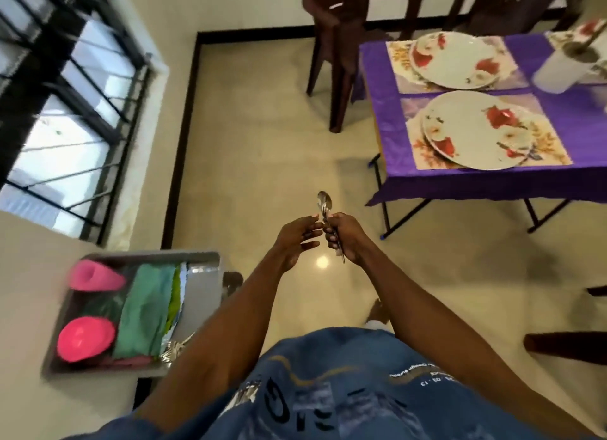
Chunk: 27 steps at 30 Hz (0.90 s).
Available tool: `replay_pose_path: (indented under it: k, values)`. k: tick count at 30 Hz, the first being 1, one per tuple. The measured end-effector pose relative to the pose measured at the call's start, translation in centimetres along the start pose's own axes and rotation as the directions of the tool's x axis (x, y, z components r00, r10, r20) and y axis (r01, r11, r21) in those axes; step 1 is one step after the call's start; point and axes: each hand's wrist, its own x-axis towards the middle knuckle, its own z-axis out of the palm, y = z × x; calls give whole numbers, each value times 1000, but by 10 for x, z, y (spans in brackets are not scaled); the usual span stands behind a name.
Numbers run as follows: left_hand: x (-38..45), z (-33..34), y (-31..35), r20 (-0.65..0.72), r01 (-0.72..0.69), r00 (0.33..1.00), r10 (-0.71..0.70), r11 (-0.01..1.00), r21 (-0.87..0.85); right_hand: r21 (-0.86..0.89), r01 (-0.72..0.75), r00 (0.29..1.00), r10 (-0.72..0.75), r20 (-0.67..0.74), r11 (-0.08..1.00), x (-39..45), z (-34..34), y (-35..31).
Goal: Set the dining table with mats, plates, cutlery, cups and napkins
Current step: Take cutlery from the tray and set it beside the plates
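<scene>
I have the spoons in my right hand. My fingers are curled tight around the handles, and the round ends stick up and away from me. I cannot tell how many there are, because they sit bunched together. The long way of the bunch runs from my palm out toward the floor ahead. My left hand is just beside them, with its fingers straight and a little spread, and the tips almost touch the handles. It holds nothing. So the left hand is the one close enough to pull one spoon out, I think. The table is ahead and off to my right, well apart from both hands. It has a purple cloth, two mats and a plate on each mat. A white cup stands farther back. I see no cutlery by the plates yet, so I think that is where the spoons go next. Down on my left is a tray with pink cups, green napkins and some forks.
</scene>
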Motion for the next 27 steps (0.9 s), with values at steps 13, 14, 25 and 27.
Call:
replay_pose_path:
  k: [13, 14, 25, 27]
  values:
    - [112, 306, 24, 147, -48, 989, 12, 970, 239, -88, 172, 910, -193, -366, 981, 10, -261, -99]
    - [118, 328, 25, 113, -48, 993, 20, 967, 249, -100, 170, 905, -196, -378, 980, 11, -277, -108]
    - [194, 458, 55, -75, -31, 996, 39, 993, 112, -165, 135, 840, -201, -504, 977, 47, -396, -176]
    - [216, 476, 61, -76, -7, 997, 8, 1000, 11, -140, 147, 802, -201, -563, 979, 64, -426, -185]
